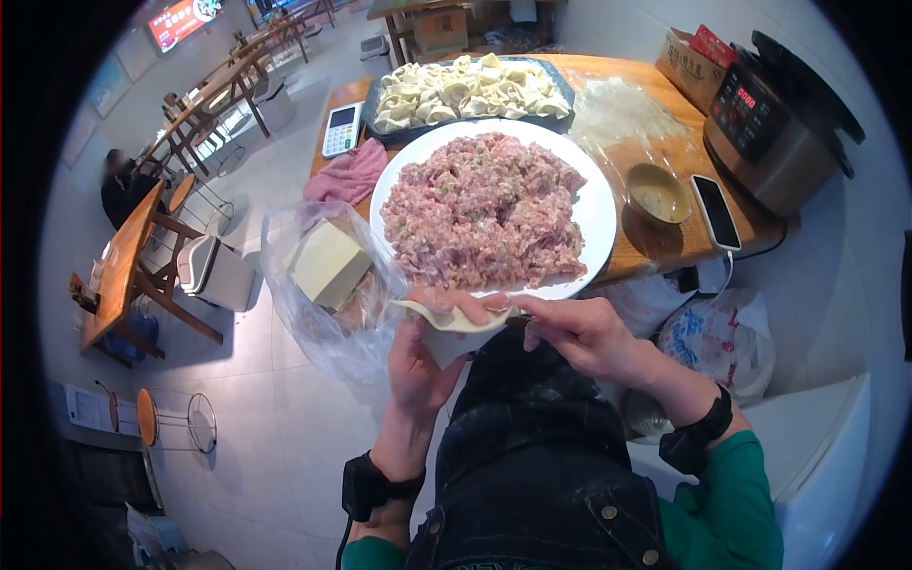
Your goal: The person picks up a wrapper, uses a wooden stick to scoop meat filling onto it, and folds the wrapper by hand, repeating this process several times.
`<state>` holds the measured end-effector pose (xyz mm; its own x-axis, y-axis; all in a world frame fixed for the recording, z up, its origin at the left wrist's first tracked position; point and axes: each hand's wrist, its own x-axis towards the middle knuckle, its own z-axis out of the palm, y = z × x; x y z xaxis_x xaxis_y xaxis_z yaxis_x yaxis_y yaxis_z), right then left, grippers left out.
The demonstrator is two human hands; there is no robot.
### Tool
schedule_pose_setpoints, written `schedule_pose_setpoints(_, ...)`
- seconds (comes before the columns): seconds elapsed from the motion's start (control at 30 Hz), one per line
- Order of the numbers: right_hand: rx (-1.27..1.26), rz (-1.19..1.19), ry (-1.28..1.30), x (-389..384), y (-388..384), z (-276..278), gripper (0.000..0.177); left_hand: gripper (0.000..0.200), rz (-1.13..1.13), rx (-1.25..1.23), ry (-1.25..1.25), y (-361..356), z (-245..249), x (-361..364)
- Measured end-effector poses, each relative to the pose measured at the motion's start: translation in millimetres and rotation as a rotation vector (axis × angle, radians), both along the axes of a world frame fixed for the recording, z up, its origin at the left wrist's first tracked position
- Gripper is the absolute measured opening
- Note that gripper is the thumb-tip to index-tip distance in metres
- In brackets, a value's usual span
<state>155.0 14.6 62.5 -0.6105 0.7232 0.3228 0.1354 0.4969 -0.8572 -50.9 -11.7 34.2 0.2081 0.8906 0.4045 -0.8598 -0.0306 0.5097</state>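
Note:
My left hand (423, 366) is closed around a pale wonton wrapper (456, 321), which curves across its fingers at the near edge of the plate. At the wrapper's right end is my right hand (581, 334), its fingers curled and pinched together. Something small and dark shows by its fingertips, too hidden to name. Just beyond both hands, a large white plate (605, 228) carries a broad heap of minced meat (484, 214) with green flecks. Behind it, folded wontons (475, 90) fill a dark tray (560, 119).
A plastic bag (294, 328) with a stack of wrappers (330, 261) hangs at the plate's left. Nearby are a pink cloth (347, 176) and a card terminal (342, 130). To the right stand a small bowl (657, 195), a charging phone (714, 211) and an electric cooker (774, 128).

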Motion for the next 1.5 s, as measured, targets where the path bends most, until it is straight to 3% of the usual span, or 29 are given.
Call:
schedule_pose_setpoints(0.07,0.281,-0.026,-0.021,-1.2,4.4,0.4,0.043,0.032,0.01,0.121,0.018,3.3,1.2,1.8)
schedule_pose_setpoints(0.1,0.285,-0.022,-0.019,-2.4,4.4,0.7,0.043,0.034,0.045,0.091,-0.016,1.1,3.6,4.2)
schedule_pose_setpoints(0.17,0.751,-0.239,-0.089,-4.7,1.4,0.4,0.043,0.042,0.141,-0.017,0.016,-4.5,9.7,6.6)
schedule_pose_setpoints(0.2,0.752,-0.237,-0.087,-5.5,1.4,1.9,0.043,0.042,0.143,-0.017,0.017,-6.6,8.3,7.1)
schedule_pose_setpoints(0.27,0.872,-0.322,-0.128,-6.1,0.7,4.6,0.045,0.048,0.279,-0.265,0.084,-9.8,4.6,9.7)
schedule_pose_setpoints(0.33,0.886,-0.33,-0.126,-8.2,1.4,1.7,0.044,0.05,0.283,-0.238,0.059,-10.0,8.2,17.0)
schedule_pose_setpoints(0.4,0.903,-0.337,-0.123,-8.1,1.5,-0.1,0.044,0.051,0.241,-0.162,-0.145,-10.1,12.2,22.6)
schedule_pose_setpoints(0.53,0.826,-0.339,-0.159,-10.1,-1.8,-8.5,0.042,0.052,0.257,-0.104,-0.036,-9.6,4.4,21.3)
schedule_pose_setpoints(0.6,0.784,-0.332,-0.136,-9.0,-4.5,-15.7,0.041,0.045,0.474,-0.257,0.226,-9.1,0.5,24.0)
schedule_pose_setpoints(0.7,0.658,-0.355,-0.141,8.1,-2.2,-23.7,0.036,0.04,0.498,-0.398,0.201,-4.0,-6.5,25.4)
schedule_pose_setpoints(0.83,0.75,-0.387,-0.367,74.7,18.9,-17.8,0.023,0.032,0.575,-0.501,0.143,6.6,-12.9,13.3)
schedule_pose_setpoints(0.97,0.743,-0.816,-0.587,138.9,53.2,0.6,0.014,0.028,0.456,-0.494,0.173,6.5,-14.1,10.4)
schedule_pose_setpoints(1.1,0.828,-0.822,-0.824,183.1,87.0,2.7,0.011,0.029,0.443,-0.474,0.27,9.0,-11.6,21.8)
schedule_pose_setpoints(1.17,0.753,-0.755,-1.015,183.6,94.9,1.7,0.007,0.031,0.458,-0.394,0.461,8.1,-13.5,23.0)
schedule_pose_setpoints(1.2,0.75,-0.738,-1.008,179.9,94.9,-1.4,0.007,0.031,0.471,-0.407,0.464,7.4,-12.3,22.3)
schedule_pose_setpoints(1.27,0.543,-0.853,-0.631,153.0,81.2,11.2,0.011,0.032,0.439,-0.371,0.596,6.7,-7.4,21.8)
schedule_pose_setpoints(1.3,0.263,-0.809,-0.453,132.0,68.0,18.5,0.013,0.033,0.455,-0.383,0.63,6.7,-4.7,23.8)
schedule_pose_setpoints(1.37,-0.042,-0.592,-0.094,89.0,38.2,14.3,0.015,0.033,0.449,-0.384,0.65,7.3,-5.9,26.5)
schedule_pose_setpoints(1.43,0.037,-0.369,-0.084,56.7,16.5,9.4,0.016,0.033,0.429,-0.377,0.67,8.3,-8.1,28.0)
schedule_pose_setpoints(1.5,-0.057,-0.346,-0.135,36.8,14.9,0.7,0.016,0.036,0.42,-0.325,0.829,8.3,-13.2,26.8)
